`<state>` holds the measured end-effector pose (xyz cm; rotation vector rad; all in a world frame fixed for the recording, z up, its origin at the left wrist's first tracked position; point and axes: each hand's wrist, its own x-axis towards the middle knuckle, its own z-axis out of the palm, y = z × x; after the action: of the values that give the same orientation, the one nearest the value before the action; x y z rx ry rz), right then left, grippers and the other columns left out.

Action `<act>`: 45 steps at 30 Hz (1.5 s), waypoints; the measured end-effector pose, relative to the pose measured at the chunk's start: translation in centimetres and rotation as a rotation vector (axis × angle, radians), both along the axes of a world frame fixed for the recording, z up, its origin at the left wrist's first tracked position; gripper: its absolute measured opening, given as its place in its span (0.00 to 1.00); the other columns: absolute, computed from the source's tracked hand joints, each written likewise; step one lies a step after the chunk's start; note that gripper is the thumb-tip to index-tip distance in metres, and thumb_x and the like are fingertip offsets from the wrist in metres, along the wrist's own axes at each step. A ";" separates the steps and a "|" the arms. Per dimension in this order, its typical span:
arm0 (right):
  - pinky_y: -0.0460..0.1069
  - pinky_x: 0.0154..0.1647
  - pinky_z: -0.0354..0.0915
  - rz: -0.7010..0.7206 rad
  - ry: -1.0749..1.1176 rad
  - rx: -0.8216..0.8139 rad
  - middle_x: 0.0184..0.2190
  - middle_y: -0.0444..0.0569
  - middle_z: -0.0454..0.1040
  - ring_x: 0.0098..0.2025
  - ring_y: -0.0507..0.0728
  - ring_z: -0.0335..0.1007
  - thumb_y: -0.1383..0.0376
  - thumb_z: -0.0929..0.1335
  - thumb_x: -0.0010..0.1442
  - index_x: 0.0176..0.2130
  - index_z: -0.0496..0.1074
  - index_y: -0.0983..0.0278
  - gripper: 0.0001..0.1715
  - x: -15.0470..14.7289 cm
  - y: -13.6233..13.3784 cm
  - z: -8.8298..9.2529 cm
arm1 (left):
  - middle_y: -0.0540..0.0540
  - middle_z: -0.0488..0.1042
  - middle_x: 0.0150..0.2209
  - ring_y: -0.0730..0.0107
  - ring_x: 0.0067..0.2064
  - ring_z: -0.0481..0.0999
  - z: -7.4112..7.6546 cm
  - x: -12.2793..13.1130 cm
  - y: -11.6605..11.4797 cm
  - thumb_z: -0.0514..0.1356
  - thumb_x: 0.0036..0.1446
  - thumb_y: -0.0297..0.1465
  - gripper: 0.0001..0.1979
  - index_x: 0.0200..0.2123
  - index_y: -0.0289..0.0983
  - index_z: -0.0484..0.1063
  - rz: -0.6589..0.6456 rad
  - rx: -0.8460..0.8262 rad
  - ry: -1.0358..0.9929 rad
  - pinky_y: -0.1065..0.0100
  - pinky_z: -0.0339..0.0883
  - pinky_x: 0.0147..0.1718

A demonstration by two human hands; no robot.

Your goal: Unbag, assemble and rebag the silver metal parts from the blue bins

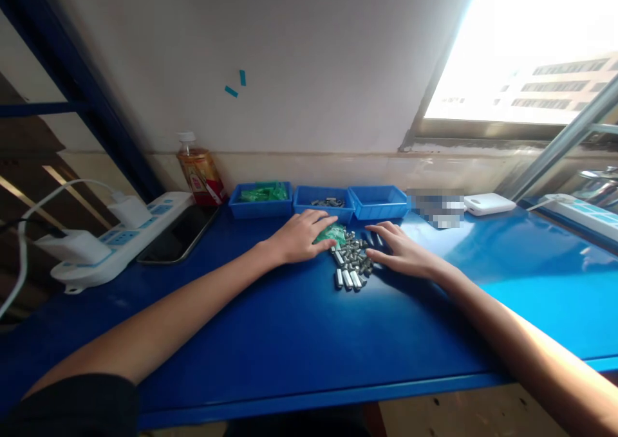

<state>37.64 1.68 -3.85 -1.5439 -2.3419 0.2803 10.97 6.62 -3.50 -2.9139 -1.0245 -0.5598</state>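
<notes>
A heap of small silvery metal pieces [356,250] lies on the blue table [299,340], and several longer metal cylinders [348,279] line its near side. Some green pieces [333,233], perhaps plastic, sit at the heap's left. My left hand [302,237] reaches over these green pieces from the left, its fingers spread. On the opposite side, my right hand [398,251] is at the heap's edge, thumb and fingers apart. Neither hand visibly grips anything. A few dark slim pieces [373,239] lie beside the right fingers, partly hidden.
Behind the heap stand a blue bin [234,205] with green pieces, another bin [302,210] with small metal parts, and a third blue bin [381,210]. A drink bottle [200,170], phone [178,234] and power strip [123,237] are left; a white box [490,204] is right.
</notes>
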 end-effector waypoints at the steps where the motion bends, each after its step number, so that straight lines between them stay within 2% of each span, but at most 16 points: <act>1: 0.59 0.59 0.58 0.008 0.010 0.005 0.56 0.56 0.62 0.59 0.65 0.58 0.43 0.62 0.59 0.62 0.57 0.59 0.39 -0.3 -0.2 -0.4 | 0.39 0.61 0.61 0.53 0.61 0.60 -0.5 -0.1 -0.4 0.50 0.62 0.47 0.29 0.62 0.41 0.58 0.005 -0.052 0.023 0.54 0.57 0.56; 5: 0.59 0.59 0.58 0.139 0.042 0.038 0.59 0.56 0.59 0.60 0.63 0.57 0.45 0.61 0.61 0.64 0.52 0.59 0.39 -3.1 -0.5 -0.8 | 0.41 0.65 0.58 0.57 0.57 0.66 -1.5 -0.6 -1.1 0.53 0.62 0.43 0.25 0.60 0.41 0.61 0.000 -0.180 -0.050 0.57 0.60 0.55; 9: 0.60 0.56 0.60 0.229 0.021 0.097 0.53 0.58 0.64 0.56 0.64 0.60 0.46 0.62 0.61 0.61 0.57 0.62 0.37 -5.2 -0.1 -0.9 | 0.43 0.70 0.56 0.59 0.57 0.68 -1.4 -1.5 -1.9 0.54 0.62 0.38 0.21 0.56 0.40 0.66 -0.086 -0.202 -0.168 0.60 0.59 0.56; 11: 0.60 0.54 0.61 0.251 0.024 0.129 0.50 0.57 0.66 0.53 0.63 0.61 0.47 0.63 0.60 0.59 0.60 0.63 0.34 -5.9 0.2 -1.0 | 0.44 0.69 0.57 0.59 0.58 0.66 -1.3 -2.0 -2.6 0.55 0.62 0.37 0.20 0.56 0.40 0.67 -0.074 -0.209 -0.185 0.59 0.58 0.58; 16: 0.61 0.51 0.59 0.160 0.006 0.372 0.50 0.58 0.62 0.53 0.65 0.59 0.53 0.66 0.59 0.49 0.69 0.62 0.22 -8.4 0.6 -0.7 | 0.45 0.70 0.55 0.59 0.58 0.65 -1.4 -2.8 -3.7 0.53 0.63 0.33 0.17 0.53 0.43 0.71 0.074 -0.132 -0.253 0.55 0.55 0.60; 19: 0.57 0.48 0.60 0.098 0.081 0.508 0.40 0.54 0.67 0.46 0.62 0.63 0.59 0.65 0.60 0.41 0.70 0.63 0.12 -9.8 0.9 -0.5 | 0.44 0.69 0.48 0.62 0.51 0.67 -1.5 -2.9 -3.8 0.51 0.64 0.35 0.17 0.54 0.44 0.71 0.136 -0.055 -0.386 0.58 0.60 0.56; 22: 0.54 0.45 0.61 0.049 0.179 0.561 0.35 0.52 0.68 0.41 0.59 0.64 0.60 0.65 0.60 0.39 0.70 0.64 0.11 -10.0 1.2 -0.5 | 0.45 0.64 0.41 0.67 0.44 0.68 -1.5 -2.8 -3.8 0.49 0.66 0.37 0.19 0.56 0.42 0.68 0.133 -0.073 -0.491 0.64 0.65 0.50; 25: 0.51 0.38 0.62 -0.037 0.304 0.508 0.31 0.49 0.67 0.34 0.56 0.64 0.58 0.65 0.60 0.36 0.70 0.64 0.11 -9.6 1.0 -0.4 | 0.46 0.62 0.38 0.70 0.39 0.67 -1.5 -2.9 -3.8 0.48 0.67 0.35 0.19 0.57 0.42 0.67 0.100 -0.090 -0.530 0.66 0.67 0.46; 29: 0.47 0.30 0.61 -0.061 0.572 0.172 0.23 0.44 0.67 0.27 0.53 0.63 0.54 0.59 0.64 0.35 0.70 0.64 0.18 -9.5 -0.1 0.4 | 0.45 0.61 0.39 0.70 0.39 0.67 -1.7 -3.1 -4.0 0.49 0.65 0.30 0.19 0.57 0.41 0.67 0.003 0.006 -0.487 0.65 0.68 0.46; 31: 0.47 0.30 0.62 -0.022 0.693 0.074 0.25 0.44 0.69 0.28 0.52 0.65 0.53 0.58 0.65 0.38 0.70 0.64 0.20 -9.7 -0.5 0.5 | 0.44 0.61 0.41 0.69 0.42 0.67 -1.8 -3.1 -4.2 0.49 0.65 0.28 0.20 0.58 0.40 0.65 -0.049 0.039 -0.447 0.64 0.68 0.47; 34: 0.46 0.30 0.64 0.029 0.793 0.082 0.29 0.45 0.69 0.29 0.52 0.65 0.55 0.65 0.61 0.47 0.68 0.64 0.19 -9.9 -0.8 0.2 | 0.41 0.62 0.45 0.66 0.47 0.68 -1.7 -3.0 -4.5 0.48 0.63 0.24 0.23 0.61 0.40 0.61 -0.131 0.037 -0.394 0.63 0.68 0.49; 37: 0.48 0.31 0.66 0.016 0.777 0.179 0.31 0.46 0.70 0.30 0.53 0.67 0.59 0.67 0.58 0.54 0.65 0.63 0.25 -9.7 -0.9 0.2 | 0.39 0.65 0.50 0.60 0.54 0.65 -1.3 -2.8 -4.8 0.50 0.60 0.23 0.24 0.59 0.39 0.61 -0.130 0.014 -0.388 0.59 0.63 0.54; 39: 0.49 0.34 0.67 -0.023 0.710 0.327 0.33 0.48 0.71 0.31 0.53 0.67 0.62 0.66 0.59 0.49 0.68 0.62 0.18 -9.5 -1.1 0.5 | 0.40 0.68 0.50 0.57 0.55 0.65 -0.8 -2.9 -4.8 0.52 0.60 0.27 0.18 0.54 0.38 0.66 -0.056 -0.017 -0.426 0.56 0.61 0.56; 41: 0.50 0.37 0.67 0.003 0.635 0.493 0.33 0.49 0.71 0.33 0.54 0.68 0.65 0.65 0.60 0.41 0.71 0.62 0.09 -9.4 -1.4 0.8 | 0.41 0.73 0.43 0.58 0.50 0.68 -0.3 -2.9 -4.8 0.52 0.62 0.34 0.13 0.46 0.38 0.71 0.017 -0.115 -0.480 0.56 0.63 0.53; 42: 0.51 0.38 0.67 0.050 0.595 0.556 0.33 0.49 0.71 0.35 0.54 0.68 0.66 0.64 0.60 0.37 0.72 0.61 0.07 -9.4 -1.5 0.9 | 0.42 0.74 0.39 0.59 0.46 0.70 -0.2 -2.9 -4.8 0.50 0.63 0.37 0.15 0.42 0.37 0.73 0.053 -0.187 -0.525 0.58 0.65 0.49; 45: 0.52 0.40 0.66 0.198 0.435 0.655 0.34 0.50 0.69 0.38 0.56 0.67 0.69 0.62 0.61 0.34 0.74 0.60 0.12 -9.5 -2.0 0.4 | 0.45 0.74 0.30 0.65 0.34 0.72 -0.2 -2.5 -4.5 0.44 0.64 0.45 0.25 0.34 0.35 0.74 0.147 -0.438 -0.713 0.64 0.67 0.37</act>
<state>28.15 -0.32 -3.47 -0.8421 -1.9557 -0.0997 8.47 2.08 -3.72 -2.9828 -1.5757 -1.6220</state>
